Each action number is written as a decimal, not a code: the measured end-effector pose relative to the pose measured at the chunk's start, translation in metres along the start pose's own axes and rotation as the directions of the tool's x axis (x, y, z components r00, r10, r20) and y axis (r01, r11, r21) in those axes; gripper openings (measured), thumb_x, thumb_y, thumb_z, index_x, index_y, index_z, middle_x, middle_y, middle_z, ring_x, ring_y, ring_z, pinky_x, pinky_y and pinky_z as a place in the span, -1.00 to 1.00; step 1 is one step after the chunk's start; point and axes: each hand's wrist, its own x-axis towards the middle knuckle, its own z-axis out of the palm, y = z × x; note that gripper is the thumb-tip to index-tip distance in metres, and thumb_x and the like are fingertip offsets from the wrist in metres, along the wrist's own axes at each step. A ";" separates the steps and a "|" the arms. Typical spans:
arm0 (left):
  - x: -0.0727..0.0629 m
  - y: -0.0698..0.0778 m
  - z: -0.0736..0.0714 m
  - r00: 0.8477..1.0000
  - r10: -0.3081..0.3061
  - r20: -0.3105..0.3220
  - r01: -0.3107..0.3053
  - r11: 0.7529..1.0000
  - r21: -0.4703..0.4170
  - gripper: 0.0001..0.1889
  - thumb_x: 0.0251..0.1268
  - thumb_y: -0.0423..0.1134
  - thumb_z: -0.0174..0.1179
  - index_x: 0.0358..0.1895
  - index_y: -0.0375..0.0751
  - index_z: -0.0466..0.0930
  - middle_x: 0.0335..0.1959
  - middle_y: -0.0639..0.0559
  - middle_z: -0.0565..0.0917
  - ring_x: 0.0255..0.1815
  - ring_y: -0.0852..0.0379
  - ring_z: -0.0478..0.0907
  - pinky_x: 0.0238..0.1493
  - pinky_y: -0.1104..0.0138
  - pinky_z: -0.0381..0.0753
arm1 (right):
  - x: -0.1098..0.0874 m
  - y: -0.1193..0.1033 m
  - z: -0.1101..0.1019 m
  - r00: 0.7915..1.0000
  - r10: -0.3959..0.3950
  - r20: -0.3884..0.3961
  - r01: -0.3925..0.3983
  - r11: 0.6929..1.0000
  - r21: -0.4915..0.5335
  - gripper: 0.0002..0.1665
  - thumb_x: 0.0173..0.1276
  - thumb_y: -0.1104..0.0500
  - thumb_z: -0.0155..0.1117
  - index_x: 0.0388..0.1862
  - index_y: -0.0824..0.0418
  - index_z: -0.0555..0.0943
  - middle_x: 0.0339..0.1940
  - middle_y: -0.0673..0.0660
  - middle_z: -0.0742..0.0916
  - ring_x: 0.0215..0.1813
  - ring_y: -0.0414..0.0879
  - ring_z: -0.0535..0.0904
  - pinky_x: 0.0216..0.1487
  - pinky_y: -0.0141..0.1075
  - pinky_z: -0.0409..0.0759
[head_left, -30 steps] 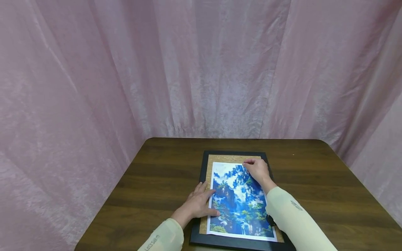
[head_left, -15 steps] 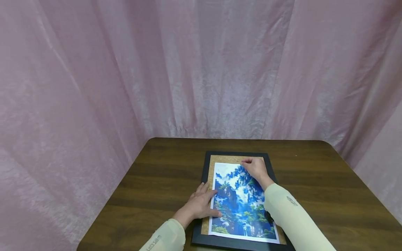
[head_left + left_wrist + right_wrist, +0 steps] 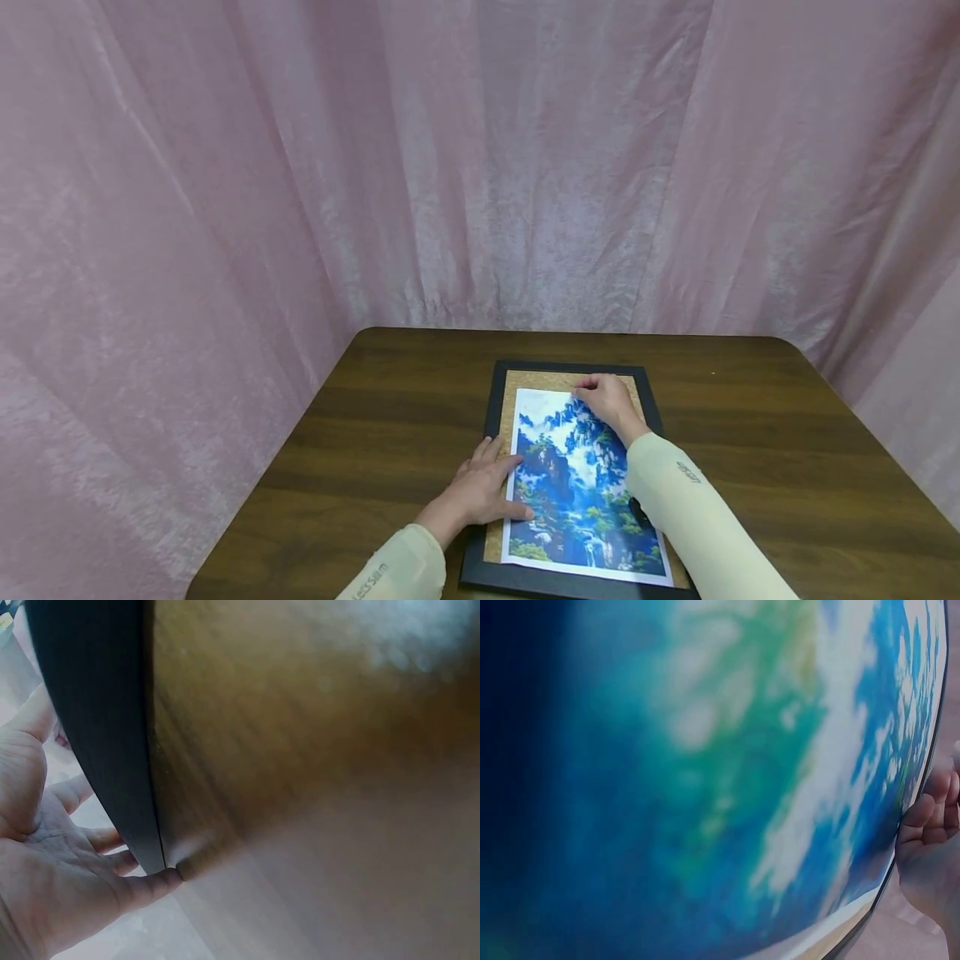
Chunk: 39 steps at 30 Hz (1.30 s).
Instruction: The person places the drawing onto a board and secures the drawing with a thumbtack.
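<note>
A blue landscape print [image 3: 577,492] with a white border lies on a cork board [image 3: 536,380] in a black frame [image 3: 498,573]. My left hand [image 3: 476,487] spreads over the frame's left side, its thumb and forefinger resting on the print's left edge. In the left wrist view, the little finger of the left hand [image 3: 67,847] reaches past the black frame [image 3: 101,727]. At the print's top edge, thumb and forefinger of my right hand [image 3: 609,402] pinch together on something tiny; I cannot tell its kind. The right wrist view shows the right hand [image 3: 930,847] with curled fingers beyond the print [image 3: 727,750].
The frame lies flat on a brown wooden table [image 3: 360,450] with rounded far corners. Pink curtains [image 3: 487,167] hang behind it and at both sides. A small dark object [image 3: 637,508] shows beside the right sleeve.
My right fingertips have slid a little left along the print's top edge. The left hand keeps its place on the frame, and the view has shifted slightly.
</note>
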 end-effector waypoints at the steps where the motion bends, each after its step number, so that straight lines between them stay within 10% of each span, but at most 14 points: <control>1: 0.000 0.000 0.000 1.000 0.000 0.000 0.000 1.000 -0.003 -0.10 0.02 0.32 0.40 0.45 0.06 0.37 0.61 -0.11 0.00 0.60 -0.16 -0.18 0.43 -0.24 0.01 | 0.001 0.001 0.000 1.000 -0.003 0.004 0.003 1.000 -0.005 -0.76 0.47 0.10 0.24 -0.07 0.22 0.70 -0.12 0.19 0.69 -0.11 0.06 0.58 0.12 0.02 0.54; 39: 0.001 0.001 -0.001 1.000 -0.008 0.001 0.008 1.000 0.019 -0.10 0.01 0.32 0.40 0.45 0.06 0.37 0.61 -0.10 0.00 0.61 -0.13 -0.17 0.44 -0.21 0.02 | 0.005 -0.004 0.004 0.998 0.043 0.043 -0.039 0.995 -0.093 -0.80 0.43 0.15 0.29 -0.09 0.20 0.75 -0.08 0.19 0.72 -0.02 0.12 0.58 0.23 0.12 0.45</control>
